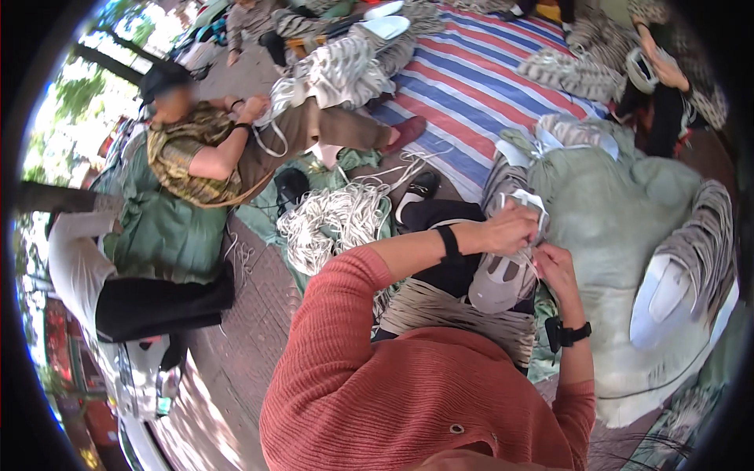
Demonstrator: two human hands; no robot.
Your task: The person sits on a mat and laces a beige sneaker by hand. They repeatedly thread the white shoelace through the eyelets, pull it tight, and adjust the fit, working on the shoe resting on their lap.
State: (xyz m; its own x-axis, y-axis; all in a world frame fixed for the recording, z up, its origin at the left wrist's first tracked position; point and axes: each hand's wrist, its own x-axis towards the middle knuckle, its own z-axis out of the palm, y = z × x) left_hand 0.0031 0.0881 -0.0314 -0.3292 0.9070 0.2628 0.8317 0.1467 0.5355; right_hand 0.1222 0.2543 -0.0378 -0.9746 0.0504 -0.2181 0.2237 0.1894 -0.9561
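Observation:
My left hand is closed around the edge of a white shoe upper with cut-out openings. Just to its right, my right hand pinches what looks like a thin white lace, mostly hidden by the fingers. Below both hands, a grey shoe upper with openings lies over my lap. Nearer to me, a stack of beige and dark layered uppers rests across my thighs. A loose heap of white laces lies on green cloth to the left.
A bulging pale green sack stands at my right, with a nested stack of white-and-grey uppers on it. A striped tarp covers the ground ahead. A seated person works at the left; another person's hand shows at far right.

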